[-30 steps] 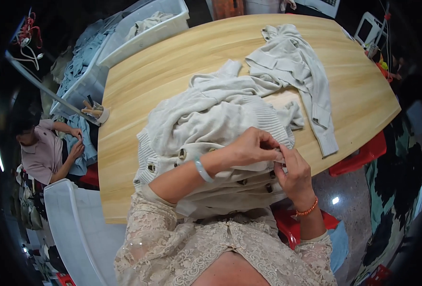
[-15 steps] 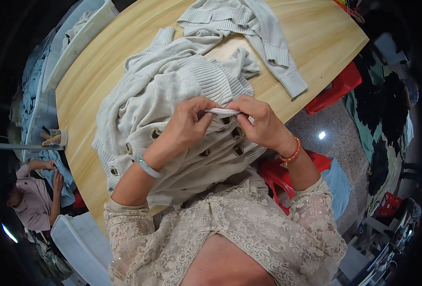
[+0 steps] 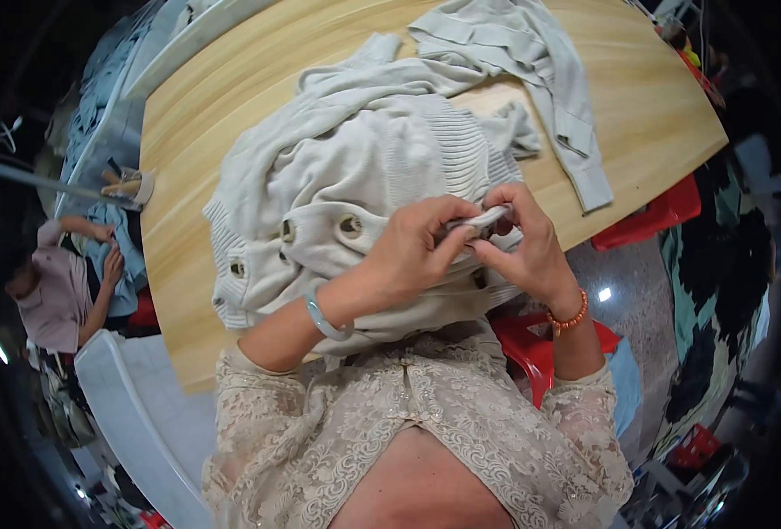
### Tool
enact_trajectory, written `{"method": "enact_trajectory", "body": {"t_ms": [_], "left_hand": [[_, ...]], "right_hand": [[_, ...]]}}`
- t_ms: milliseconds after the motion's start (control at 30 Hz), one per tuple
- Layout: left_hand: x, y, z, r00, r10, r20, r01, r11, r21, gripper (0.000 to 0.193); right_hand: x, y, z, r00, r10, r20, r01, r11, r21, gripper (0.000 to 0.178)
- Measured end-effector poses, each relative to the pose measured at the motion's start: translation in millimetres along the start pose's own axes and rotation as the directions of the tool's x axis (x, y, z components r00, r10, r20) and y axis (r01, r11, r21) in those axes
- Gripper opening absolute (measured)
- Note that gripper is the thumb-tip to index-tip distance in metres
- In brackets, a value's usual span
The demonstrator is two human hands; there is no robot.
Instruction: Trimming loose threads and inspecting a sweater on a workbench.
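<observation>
A cream knitted cardigan (image 3: 355, 159) with ribbed bands and large dark buttons lies bunched over the near part of the table and hangs toward my lap. My left hand (image 3: 426, 242) pinches a folded edge of it between thumb and fingers. Close beside, touching the same fold, my right hand (image 3: 527, 242) grips it with thumb and forefinger. A button (image 3: 350, 226) shows on the band left of my hands. What lies inside the fold is hidden by my fingers. Another pale knitted garment (image 3: 531, 70) stretches across the far side, its sleeve pointing toward the right edge.
The wooden table (image 3: 223, 106) has a slanting right edge. A cup of small tools (image 3: 130, 187) is at its left edge. Red stools (image 3: 650, 216) stand to the right, near dark and green cloth heaps (image 3: 717, 256). At left, a co-worker (image 3: 59, 295) handles blue cloth beside white bins (image 3: 143, 397).
Both hands have moved right in the picture with the cardigan edge, and the stretched strip between them is now folded tighter. The whole view has shifted, with the table sitting further right.
</observation>
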State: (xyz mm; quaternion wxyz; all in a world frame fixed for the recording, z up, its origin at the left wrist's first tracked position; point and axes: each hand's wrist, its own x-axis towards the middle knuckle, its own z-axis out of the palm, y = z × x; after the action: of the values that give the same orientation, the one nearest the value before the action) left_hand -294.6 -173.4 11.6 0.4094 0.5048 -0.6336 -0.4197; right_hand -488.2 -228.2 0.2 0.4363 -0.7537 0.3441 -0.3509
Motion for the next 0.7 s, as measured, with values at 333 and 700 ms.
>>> {"method": "enact_trajectory", "body": {"t_ms": [333, 700], "left_hand": [[-51.7, -15.6, -14.5, 0.886, 0.445, -0.133, -0.227, 0.665, 0.711, 0.053], [-100.2, -30.6, -79.8, 0.907, 0.301, -0.296, 0.07, 0.584, 0.809, 0.04]], "right_hand": [[1.4, 6.7, -6.2, 0.998, -0.059, -0.02, 0.06, 0.997, 0.037, 0.026], [21.2, -18.9, 26.1, 0.94, -0.342, -0.021, 0.316, 0.89, -0.329, 0.057]]}}
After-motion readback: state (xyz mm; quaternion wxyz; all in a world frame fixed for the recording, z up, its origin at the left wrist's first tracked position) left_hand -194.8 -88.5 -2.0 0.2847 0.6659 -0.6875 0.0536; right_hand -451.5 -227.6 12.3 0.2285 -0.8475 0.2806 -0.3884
